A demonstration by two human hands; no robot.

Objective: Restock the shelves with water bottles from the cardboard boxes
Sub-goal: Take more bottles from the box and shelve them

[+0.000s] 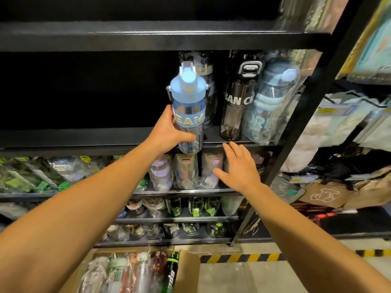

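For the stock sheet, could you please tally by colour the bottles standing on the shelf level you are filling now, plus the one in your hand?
Blue bottle held in the left hand: 1
Black bottle on the shelf: 1
Pale blue wrapped bottle: 1
Dark wrapped bottle behind the held one: 1
Total: 4

Blue bottle band reads "EAM"; black bottle "BAN C".

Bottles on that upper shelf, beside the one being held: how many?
3: a dark plastic-wrapped bottle behind the held blue bottle, a black lettered bottle, and a wrapped pale-blue bottle rightmost. More may hide behind.
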